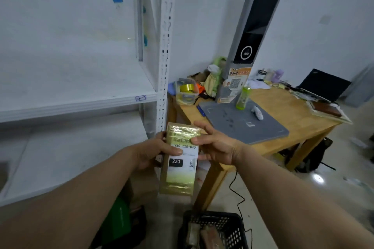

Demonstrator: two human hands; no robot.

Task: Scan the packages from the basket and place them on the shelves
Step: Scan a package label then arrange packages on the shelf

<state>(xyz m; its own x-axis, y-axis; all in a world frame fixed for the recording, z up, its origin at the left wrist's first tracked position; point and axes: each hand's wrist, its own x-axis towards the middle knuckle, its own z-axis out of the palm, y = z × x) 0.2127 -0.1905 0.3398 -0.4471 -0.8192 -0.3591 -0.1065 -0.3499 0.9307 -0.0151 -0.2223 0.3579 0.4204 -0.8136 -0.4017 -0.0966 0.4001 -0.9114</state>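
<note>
Both my hands pinch the taped parcel [180, 157] in mid-air, left hand [154, 150] and right hand [215, 146] at its upper end, between shelves [81, 105] and worktop [283, 107]. The slick tape could let it slip and drop beside the basket [228, 226].

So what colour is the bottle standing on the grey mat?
The bottle is light green; the head view shows it.

wooden table [287, 107]: grey mat [242, 129]; laptop [323, 85]; tape tub [187, 92] | floor [303, 198]: black basket [214, 215]
</note>
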